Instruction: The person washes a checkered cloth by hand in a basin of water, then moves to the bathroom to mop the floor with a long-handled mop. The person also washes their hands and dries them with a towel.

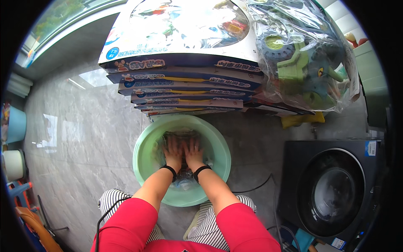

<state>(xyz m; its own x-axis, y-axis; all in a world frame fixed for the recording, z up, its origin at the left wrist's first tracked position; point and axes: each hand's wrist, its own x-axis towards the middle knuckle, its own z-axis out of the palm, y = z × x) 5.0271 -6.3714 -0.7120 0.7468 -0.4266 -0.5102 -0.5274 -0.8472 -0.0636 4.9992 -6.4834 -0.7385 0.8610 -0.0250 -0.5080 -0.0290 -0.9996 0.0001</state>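
A pale green plastic basin (222, 148) stands on the grey tiled floor before me, with what looks like water inside. My left hand (173, 153) reaches into it, palm down, fingers apart, pressing on a dark wet item (181, 132) that may be fabric. Beside it, nearly touching, my right hand (193, 153) lies flat on the same item, fingers also spread. Neither hand visibly grips anything. Black bands circle both wrists. Below the wrists, whitish and pale blue bits (184, 185) show in the basin; what they are I cannot tell.
Beyond the basin rises a stack of boxed toys (185, 60), with a plastic-wrapped green toy vehicle (292, 67) at its right. A dark front-loading washing machine (291, 176) is on the right. Black cables (258, 189) run near my knees. A blue bucket (16, 124) stands far left.
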